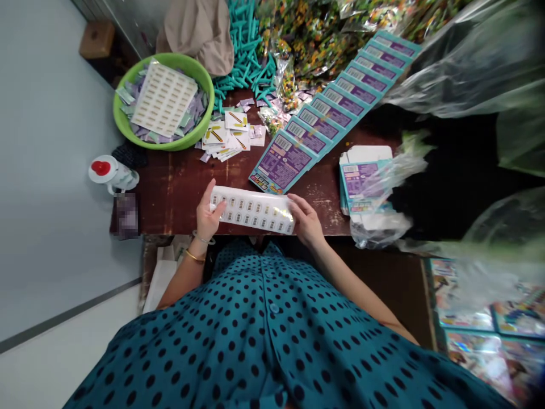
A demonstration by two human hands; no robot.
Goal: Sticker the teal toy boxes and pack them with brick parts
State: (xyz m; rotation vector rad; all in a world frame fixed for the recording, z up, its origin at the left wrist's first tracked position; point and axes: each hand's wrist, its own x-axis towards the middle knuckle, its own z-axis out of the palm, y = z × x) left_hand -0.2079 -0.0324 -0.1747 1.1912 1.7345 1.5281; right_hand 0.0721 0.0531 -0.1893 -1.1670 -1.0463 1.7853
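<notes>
A white sticker sheet (254, 210) with rows of small gold labels lies across the near edge of the dark wooden table (170, 193). My left hand (207, 215) grips its left end, thumb on top. The sheet's right end is pinched by my right hand (305, 220), fingers curled over the edge. A fanned row of teal and purple flat cartons (327, 113) runs diagonally away just beyond the sheet.
A green bowl (123, 122) at the back left holds another sticker sheet (164, 99) and small packets. Loose cards (227, 136) lie beside it. Teal plastic sticks (244, 57), candy bags (298, 40), a carton stack (361, 176) under plastic bags, and a red-capped bottle (111, 172) surround the table.
</notes>
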